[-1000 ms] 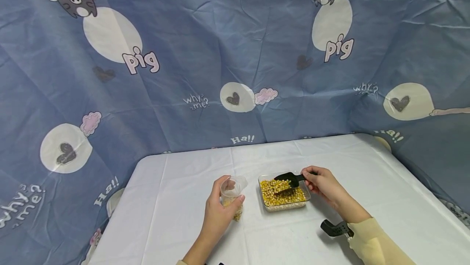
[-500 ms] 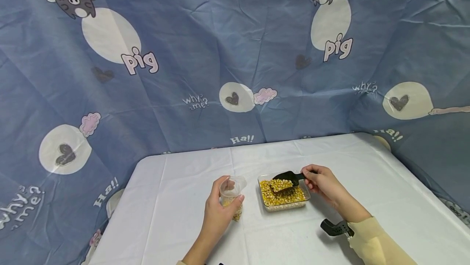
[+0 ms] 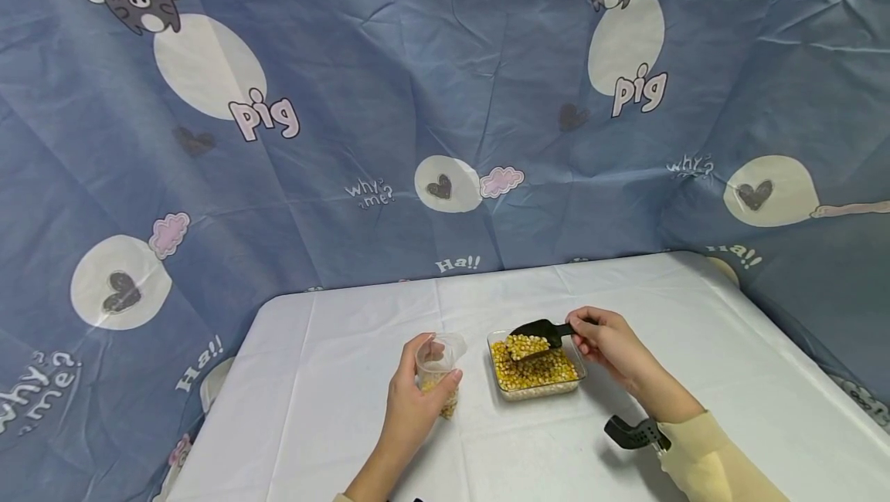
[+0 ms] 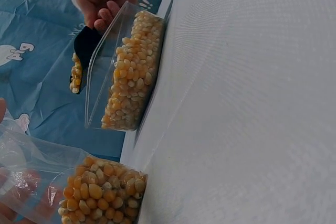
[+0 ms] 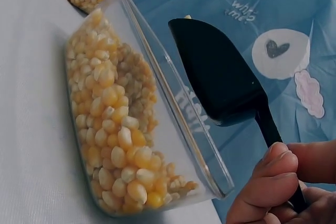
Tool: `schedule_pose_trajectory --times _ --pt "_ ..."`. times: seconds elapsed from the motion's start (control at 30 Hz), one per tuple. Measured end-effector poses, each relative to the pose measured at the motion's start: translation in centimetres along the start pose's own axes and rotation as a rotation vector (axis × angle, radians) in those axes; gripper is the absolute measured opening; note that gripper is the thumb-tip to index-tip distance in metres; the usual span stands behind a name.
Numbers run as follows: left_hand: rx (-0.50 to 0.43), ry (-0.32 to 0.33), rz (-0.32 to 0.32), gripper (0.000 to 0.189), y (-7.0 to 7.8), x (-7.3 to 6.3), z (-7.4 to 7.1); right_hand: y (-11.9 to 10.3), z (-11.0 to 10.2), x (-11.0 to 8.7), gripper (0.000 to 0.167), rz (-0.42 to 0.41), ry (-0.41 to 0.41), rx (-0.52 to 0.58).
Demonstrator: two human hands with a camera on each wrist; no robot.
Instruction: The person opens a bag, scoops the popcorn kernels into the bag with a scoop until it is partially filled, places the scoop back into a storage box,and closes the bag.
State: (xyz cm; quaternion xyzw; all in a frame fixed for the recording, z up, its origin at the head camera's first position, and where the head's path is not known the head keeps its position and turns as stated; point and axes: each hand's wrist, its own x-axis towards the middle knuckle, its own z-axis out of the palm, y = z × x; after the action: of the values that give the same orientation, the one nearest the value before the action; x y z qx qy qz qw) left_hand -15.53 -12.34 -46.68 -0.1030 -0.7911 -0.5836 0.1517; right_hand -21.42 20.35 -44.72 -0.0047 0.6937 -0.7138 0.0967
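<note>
My left hand holds a clear plastic bag by its sides, mouth spread open at the top. Corn kernels fill the bag's lower part, which stands on the table. To its right is a clear rectangular container full of yellow kernels. My right hand grips the handle of a black scoop. Heaped with kernels, the scoop hangs over the container, clear of its rim in both wrist views. A hollow shows in the container's kernels.
A white cloth covers the table. Behind it hangs a blue printed curtain, close to the far edge. A black strap-like piece sticks out beside the right sleeve.
The scoop has come up out of the container's kernels with a heap in it, rising slightly and shifting left. My left hand and the bag stay in place.
</note>
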Motion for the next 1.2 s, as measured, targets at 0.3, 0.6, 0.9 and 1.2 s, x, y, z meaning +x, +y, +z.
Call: schedule_pose_trajectory --times 0.3,0.6,0.9,1.2 --pt "-0.02 -0.008 -0.003 0.061 3.1 -0.4 -0.6 -0.6 0.5 -0.4 0.03 -0.005 0.01 -0.005" --pt "0.011 -0.03 0.019 0.065 -0.6 0.0 0.1 -1.5 1.3 -1.1 0.032 -0.031 0.003 0.001" --pt "0.066 -0.072 0.062 0.065 -1.5 0.0 0.2 -2.5 2.1 -1.7 0.03 -0.049 0.009 0.02" --pt "0.086 -0.072 0.083 0.066 -1.2 -0.1 0.4 -3.3 2.9 -2.5 0.033 -0.088 -0.002 0.04"
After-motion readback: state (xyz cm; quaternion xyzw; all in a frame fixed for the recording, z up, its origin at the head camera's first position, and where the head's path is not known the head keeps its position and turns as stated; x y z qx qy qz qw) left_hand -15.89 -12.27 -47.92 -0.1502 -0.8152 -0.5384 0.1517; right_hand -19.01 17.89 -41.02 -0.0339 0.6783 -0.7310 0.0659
